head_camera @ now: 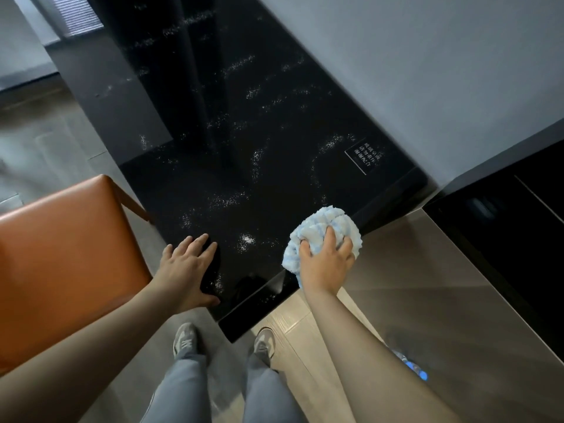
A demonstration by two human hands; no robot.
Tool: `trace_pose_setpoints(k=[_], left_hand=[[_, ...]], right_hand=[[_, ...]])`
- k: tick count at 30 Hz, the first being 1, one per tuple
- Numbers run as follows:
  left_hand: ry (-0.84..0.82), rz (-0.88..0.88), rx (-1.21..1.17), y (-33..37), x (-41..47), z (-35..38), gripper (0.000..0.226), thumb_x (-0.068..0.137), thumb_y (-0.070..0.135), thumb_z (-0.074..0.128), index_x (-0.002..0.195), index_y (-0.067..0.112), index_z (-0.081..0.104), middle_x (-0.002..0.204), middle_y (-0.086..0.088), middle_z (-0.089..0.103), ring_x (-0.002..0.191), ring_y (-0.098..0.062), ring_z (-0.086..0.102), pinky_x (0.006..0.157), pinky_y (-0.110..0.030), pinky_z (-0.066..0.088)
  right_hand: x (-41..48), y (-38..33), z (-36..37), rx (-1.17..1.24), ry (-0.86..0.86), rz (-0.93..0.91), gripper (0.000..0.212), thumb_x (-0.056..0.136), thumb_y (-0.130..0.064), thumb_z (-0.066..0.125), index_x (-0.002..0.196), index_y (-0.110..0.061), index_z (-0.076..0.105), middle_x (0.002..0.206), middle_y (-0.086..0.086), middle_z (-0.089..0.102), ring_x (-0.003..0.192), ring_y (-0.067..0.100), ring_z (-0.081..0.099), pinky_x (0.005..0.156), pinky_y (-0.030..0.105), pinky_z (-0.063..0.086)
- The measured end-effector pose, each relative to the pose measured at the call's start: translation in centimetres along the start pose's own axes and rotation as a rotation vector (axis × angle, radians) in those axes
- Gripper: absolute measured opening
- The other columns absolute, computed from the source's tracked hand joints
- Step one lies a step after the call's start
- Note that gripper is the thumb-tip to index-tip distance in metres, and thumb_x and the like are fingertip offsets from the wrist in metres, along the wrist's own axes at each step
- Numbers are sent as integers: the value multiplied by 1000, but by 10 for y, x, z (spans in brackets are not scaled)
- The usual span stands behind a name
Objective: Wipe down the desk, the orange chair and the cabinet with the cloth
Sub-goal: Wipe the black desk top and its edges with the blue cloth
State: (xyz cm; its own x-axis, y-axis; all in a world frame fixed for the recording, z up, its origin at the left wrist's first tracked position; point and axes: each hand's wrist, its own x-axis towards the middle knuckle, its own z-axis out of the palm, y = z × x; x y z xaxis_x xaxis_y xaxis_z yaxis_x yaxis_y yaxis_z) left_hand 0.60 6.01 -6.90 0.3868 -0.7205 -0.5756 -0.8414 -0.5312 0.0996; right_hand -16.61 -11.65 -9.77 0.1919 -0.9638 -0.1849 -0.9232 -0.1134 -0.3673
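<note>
Presently listed: black glossy desk (244,184), flecked with white dust, ahead of both hands. Left hand (186,267): laid flat on the near desk corner, fingers straight and spread, nothing held. Right hand (326,264): fingers curled round a bunched blue-and-white cloth (323,224), which is pressed on the desk's edge. Orange chair (61,254): set just left of the left hand. Dark cabinet (503,215): placed right of the right hand, well apart. Small printed label (364,155): seen on the desktop beyond the cloth.
</note>
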Motion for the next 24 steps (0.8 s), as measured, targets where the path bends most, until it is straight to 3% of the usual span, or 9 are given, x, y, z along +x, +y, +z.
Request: trace_pose_setpoints(k=[6,12,16,20,24], left_hand=[[44,87,73,-17,9,-2,113,67,70,66,154,24,10,158,1,6,145,-26,7,118,-50,9],[30,229,170,-35,13,-4,115,67,72,65,154,24,6,156,0,7,139,-28,13,117,-45,17],[13,337,206,-51,20,-12,110,71,68,65,154,27,6,154,1,7,135,-25,15,115,-39,22],[7,381,243,-57,22,-9,109,73,64,67,154,26,4,156,-1,3,139,-29,11,116,-44,18],[-14,403,258,-57,24,-11,110,72,62,69,154,25,5,157,-2,-1,141,-31,10,115,-47,23]], right_hand=[[-24,-9,11,9,24,37,63,87,-48,62,142,-26,41,144,8,33,120,30,40,74,24,35],[-57,-21,22,20,34,90,63,87,-48,61,142,-27,40,146,7,30,123,29,38,78,30,44],[-81,-29,30,25,43,107,62,86,-47,61,141,-27,41,145,7,31,125,30,37,80,26,37],[-110,-37,38,35,53,115,61,87,-46,61,141,-26,42,145,6,31,124,28,37,79,23,31],[-142,-45,52,34,78,116,61,85,-46,62,139,-25,43,143,7,34,121,29,40,80,24,35]])
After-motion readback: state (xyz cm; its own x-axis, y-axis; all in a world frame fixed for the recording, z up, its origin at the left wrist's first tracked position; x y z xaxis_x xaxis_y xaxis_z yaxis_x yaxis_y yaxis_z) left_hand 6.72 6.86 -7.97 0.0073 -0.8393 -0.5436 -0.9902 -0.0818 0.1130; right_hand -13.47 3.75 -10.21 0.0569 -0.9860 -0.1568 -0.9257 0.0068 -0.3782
